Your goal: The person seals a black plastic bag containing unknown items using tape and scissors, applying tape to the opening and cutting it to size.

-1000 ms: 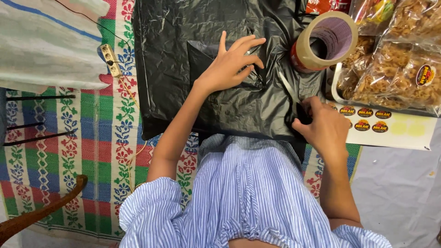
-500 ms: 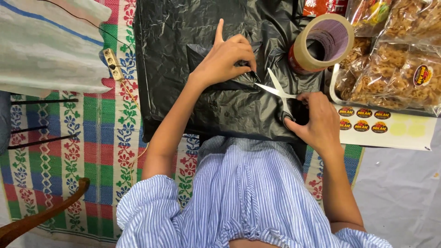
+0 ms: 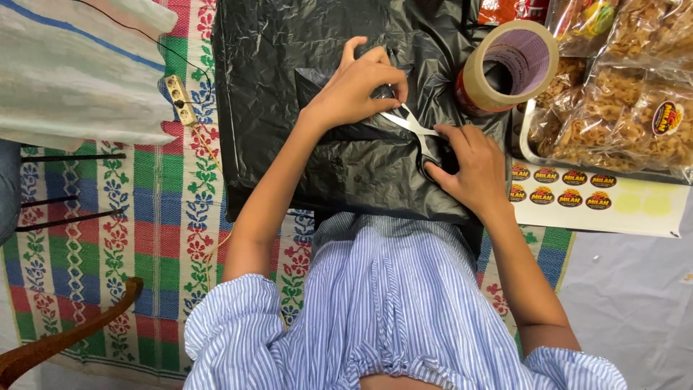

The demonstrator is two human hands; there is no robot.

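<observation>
Since half a second ago your left hand has curled tighter, the raised finger now folded down, and the scissors have swung so their blades point up-left toward that hand instead of lying across the bag.

Your left hand is clenched on a fold of the black plastic bag, pinching it right where the blade tips meet the plastic. Your right hand is grasping the scissors by their dark handles, fingers through the loops, resting on the bag just below and right of the left hand. The bag lies flat on a striped, flowered mat, and its near edge runs just above your blue striped shirt.

To the right, room is tight: a roll of brown tape stands just beside the bag's right edge, packets of snacks crowd a tray beyond it, and a sheet of round stickers lies near your right wrist. To the left, the mat is open between the bag's left edge and a power strip.
</observation>
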